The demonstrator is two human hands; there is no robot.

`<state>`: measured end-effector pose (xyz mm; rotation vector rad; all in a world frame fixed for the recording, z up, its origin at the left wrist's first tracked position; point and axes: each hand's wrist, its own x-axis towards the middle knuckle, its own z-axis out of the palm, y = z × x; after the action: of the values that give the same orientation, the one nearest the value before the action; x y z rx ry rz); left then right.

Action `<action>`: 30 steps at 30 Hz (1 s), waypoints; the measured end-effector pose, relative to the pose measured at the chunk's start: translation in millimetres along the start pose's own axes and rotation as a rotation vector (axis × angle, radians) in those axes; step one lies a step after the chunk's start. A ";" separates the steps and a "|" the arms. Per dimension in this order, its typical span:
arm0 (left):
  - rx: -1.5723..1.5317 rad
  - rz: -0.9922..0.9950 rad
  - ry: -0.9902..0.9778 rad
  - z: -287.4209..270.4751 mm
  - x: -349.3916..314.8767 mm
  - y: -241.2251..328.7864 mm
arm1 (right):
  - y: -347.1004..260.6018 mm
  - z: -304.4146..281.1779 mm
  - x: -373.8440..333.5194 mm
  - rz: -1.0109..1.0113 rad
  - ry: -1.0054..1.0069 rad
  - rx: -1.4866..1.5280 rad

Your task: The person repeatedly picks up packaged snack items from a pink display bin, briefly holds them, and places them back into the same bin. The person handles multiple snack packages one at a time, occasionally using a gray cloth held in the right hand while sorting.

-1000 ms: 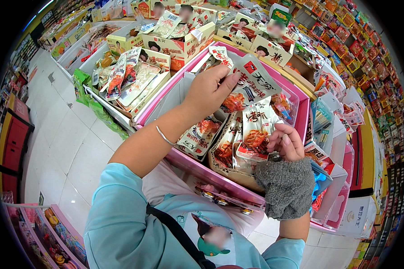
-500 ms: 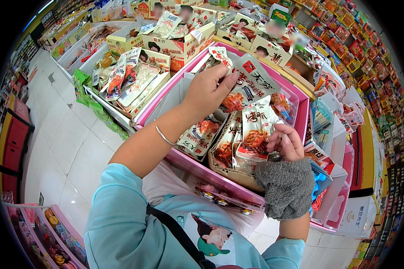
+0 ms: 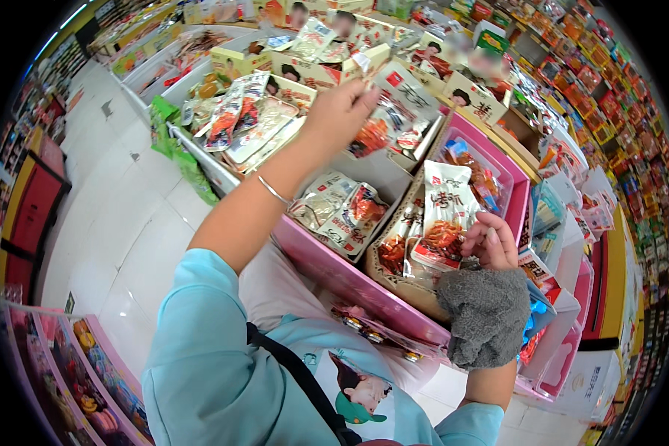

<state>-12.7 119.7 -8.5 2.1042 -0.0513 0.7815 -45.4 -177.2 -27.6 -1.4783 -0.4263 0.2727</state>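
My left hand (image 3: 340,115) is closed on the edge of a snack pouch (image 3: 403,100), a silvery-white packet with a picture of reddish meat, held over the far part of a pink bin (image 3: 349,281). Loosely curled, my right hand (image 3: 494,241) has its fingers a little apart and nothing visible in them. Its fingertips are beside an upright white-and-red pouch (image 3: 446,215) in a brown carton (image 3: 398,281). A grey cloth (image 3: 485,316) is draped round my right wrist. More pouches (image 3: 340,212) lie in a compartment on the left of the bin.
Boxes of packaged snacks (image 3: 249,119) stand beyond and left of the bin. A clear tray (image 3: 483,171) of small packets sits at the bin's right. Green bags (image 3: 175,149) hang off the left display. Shelves (image 3: 580,74) of packets line the far right.
My left hand has moved the pouch farther away and leftward, off the upright pouches. My right hand stays beside the carton. The whole view has shifted slightly.
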 end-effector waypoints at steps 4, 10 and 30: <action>0.342 -0.156 -0.007 -59.0 22.0 -30.9 | 0.5 -1.7 -2.3 -0.001 0.002 -0.001; 0.824 -0.111 0.202 -108.8 23.5 -78.7 | -0.7 3.1 -0.9 0.014 0.029 -0.024; 0.502 -0.448 -1.222 53.2 -21.3 -72.4 | -3.2 5.7 -2.9 0.031 0.040 -0.014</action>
<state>19.6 120.2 -95.1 2.6086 -0.0363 -0.8970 -50.7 -173.6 -24.6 -1.5023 -0.3734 0.2650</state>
